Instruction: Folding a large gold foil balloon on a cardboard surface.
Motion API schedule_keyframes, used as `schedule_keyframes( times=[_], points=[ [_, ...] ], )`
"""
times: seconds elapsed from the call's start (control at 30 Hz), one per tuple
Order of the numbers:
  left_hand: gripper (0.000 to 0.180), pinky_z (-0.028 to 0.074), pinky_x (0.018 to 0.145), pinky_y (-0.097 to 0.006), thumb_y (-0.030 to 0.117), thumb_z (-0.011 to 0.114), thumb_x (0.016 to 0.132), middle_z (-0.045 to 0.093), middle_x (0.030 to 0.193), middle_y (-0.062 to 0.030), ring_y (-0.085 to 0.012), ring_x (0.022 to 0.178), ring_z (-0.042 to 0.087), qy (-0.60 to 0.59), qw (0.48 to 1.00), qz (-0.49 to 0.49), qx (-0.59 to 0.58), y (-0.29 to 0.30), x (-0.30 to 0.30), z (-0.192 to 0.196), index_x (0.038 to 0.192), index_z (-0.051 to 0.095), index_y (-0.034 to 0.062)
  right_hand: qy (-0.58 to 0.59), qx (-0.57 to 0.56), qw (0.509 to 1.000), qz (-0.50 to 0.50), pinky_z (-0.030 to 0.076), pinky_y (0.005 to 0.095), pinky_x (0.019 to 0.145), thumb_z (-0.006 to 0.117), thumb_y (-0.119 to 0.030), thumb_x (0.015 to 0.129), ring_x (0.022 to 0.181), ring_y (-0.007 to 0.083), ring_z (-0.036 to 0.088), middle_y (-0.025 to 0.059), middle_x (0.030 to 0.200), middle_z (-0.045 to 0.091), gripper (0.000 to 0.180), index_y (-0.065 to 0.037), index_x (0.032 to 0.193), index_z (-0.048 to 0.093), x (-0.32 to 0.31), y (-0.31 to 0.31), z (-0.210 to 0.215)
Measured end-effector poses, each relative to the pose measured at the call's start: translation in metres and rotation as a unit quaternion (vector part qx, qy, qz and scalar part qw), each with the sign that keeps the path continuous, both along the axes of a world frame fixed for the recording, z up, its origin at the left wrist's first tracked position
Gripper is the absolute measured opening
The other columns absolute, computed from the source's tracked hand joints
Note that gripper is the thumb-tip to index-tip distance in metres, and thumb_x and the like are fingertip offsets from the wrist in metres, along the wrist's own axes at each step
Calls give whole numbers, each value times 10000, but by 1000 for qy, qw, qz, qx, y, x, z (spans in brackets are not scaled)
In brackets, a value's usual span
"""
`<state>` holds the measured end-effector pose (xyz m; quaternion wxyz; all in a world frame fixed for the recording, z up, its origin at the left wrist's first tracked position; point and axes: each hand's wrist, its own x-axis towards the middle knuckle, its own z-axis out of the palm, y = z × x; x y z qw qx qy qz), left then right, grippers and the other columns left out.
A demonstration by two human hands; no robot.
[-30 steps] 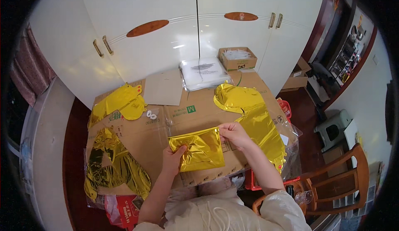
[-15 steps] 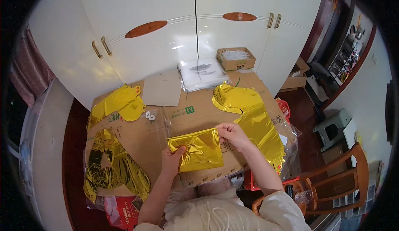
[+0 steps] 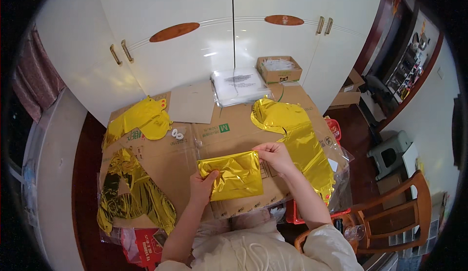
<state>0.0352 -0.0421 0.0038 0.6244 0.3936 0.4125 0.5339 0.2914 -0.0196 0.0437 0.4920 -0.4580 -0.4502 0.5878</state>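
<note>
A folded gold foil balloon (image 3: 237,177) is stretched flat between my hands, above the near part of the cardboard-covered table. My left hand (image 3: 202,185) pinches its left edge, thumb on top. At the upper right corner, my right hand (image 3: 274,155) grips it between thumb and fingers. Other flat gold foil balloons lie around: a long one (image 3: 303,144) to the right, one shaped like a letter A (image 3: 153,200) at the near left, and another (image 3: 141,118) at the far left.
At the back stand a stack of clear plastic bags (image 3: 239,86) and a small carton (image 3: 280,70) of white pieces. A grey card (image 3: 191,104) and small white rings (image 3: 177,134) lie left of centre. A wooden chair (image 3: 395,217) is at the right; white cabinets (image 3: 185,7) rise behind.
The foil between my hands looks smoother, with fewer creases by my left thumb. Both hands keep their grip and have hardly moved. The whole view has shifted slightly.
</note>
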Motion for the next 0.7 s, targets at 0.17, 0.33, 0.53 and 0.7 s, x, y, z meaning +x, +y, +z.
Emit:
schedule_keyframes(
  times=[0.17,0.33,0.53,0.7],
  points=[
    [162,554,733,-282,54,673,904,695,972,-65,-124,819,657,-17,1000,3,7,0,0,-3,1045,666,-27,93,-36,995,29,511,201,694,601,-33,919,751,68,629,33,885,699,162,3,1054,684,-1,-3,11],
    [128,541,690,-281,65,676,902,683,915,-30,-113,763,633,0,1000,-1,7,-2,3,4,1021,672,17,-29,4,998,57,490,199,704,668,-48,891,769,52,608,19,904,688,196,5,1081,666,-1,-5,12],
    [127,528,679,-252,51,679,897,693,910,-38,-92,764,632,21,999,10,25,-2,1,-3,1004,683,-17,-93,-16,994,51,472,183,669,696,-83,889,733,29,583,-1,847,680,145,4,1006,694,-2,-1,7],
    [116,523,673,-245,53,676,899,689,895,-25,-81,758,627,33,999,21,7,-3,3,2,994,681,-13,-51,-37,998,31,468,185,625,697,-95,891,698,33,581,-10,838,676,114,-12,970,694,-4,-1,4]
  ],
)
